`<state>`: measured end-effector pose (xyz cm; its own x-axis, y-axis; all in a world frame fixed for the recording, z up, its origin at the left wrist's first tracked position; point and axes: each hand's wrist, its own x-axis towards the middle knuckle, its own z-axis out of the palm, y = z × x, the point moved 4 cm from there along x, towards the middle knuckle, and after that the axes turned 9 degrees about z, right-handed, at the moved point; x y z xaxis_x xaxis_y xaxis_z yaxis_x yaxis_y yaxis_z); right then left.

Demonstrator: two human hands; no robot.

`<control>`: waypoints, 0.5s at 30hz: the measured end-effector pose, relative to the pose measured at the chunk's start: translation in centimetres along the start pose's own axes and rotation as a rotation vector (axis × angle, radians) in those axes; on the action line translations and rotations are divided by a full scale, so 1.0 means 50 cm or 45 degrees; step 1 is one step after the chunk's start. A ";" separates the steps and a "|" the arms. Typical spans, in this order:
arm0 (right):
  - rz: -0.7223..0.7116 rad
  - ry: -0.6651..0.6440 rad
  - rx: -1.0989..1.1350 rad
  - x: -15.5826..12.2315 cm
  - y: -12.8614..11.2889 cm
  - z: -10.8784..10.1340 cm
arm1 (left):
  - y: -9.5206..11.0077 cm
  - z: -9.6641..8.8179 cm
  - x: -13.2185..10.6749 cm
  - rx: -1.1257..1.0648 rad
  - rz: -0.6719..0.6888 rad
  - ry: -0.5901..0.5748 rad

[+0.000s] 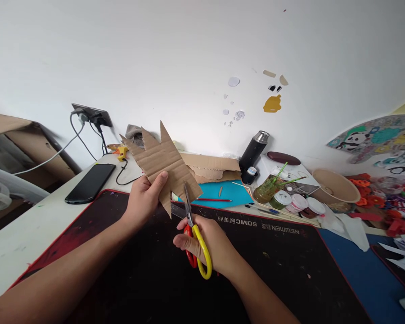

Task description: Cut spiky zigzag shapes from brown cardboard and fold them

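My left hand (pixel 146 196) pinches a piece of brown cardboard (pixel 162 157) along its lower left side, thumb on the near face. The cardboard has several pointed spikes at its top and a notch in its lower edge. In my right hand (pixel 209 243) is a pair of scissors (pixel 190 213) with one red and one yellow handle loop. The blades are spread, one lying over the face of the cardboard near its lower right part, the other below it. Both hands are above the black desk mat (pixel 138 274).
A phone (pixel 90 183) and a yellow glue gun (pixel 122 153) lie to the left. Behind the mat are a blue sheet (pixel 236 189), a red pencil (pixel 214 200) and more cardboard (pixel 216 164). A black thermos (pixel 254 150), paint jars (pixel 297 203) and a bowl (pixel 337 182) stand right.
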<state>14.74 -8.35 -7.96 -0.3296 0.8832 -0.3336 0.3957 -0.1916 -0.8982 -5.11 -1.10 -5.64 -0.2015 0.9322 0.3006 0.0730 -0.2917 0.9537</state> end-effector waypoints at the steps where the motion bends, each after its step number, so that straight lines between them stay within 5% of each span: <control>1: 0.006 -0.001 0.030 0.002 0.005 0.003 | 0.000 0.000 0.000 -0.011 0.001 0.000; 15: 0.008 -0.006 0.045 0.005 0.009 0.001 | 0.013 0.001 -0.001 -0.038 0.044 0.023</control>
<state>14.79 -8.21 -8.47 -0.3316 0.8799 -0.3405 0.3673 -0.2120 -0.9056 -5.02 -1.34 -5.02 -0.2172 0.9175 0.3332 0.0507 -0.3303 0.9425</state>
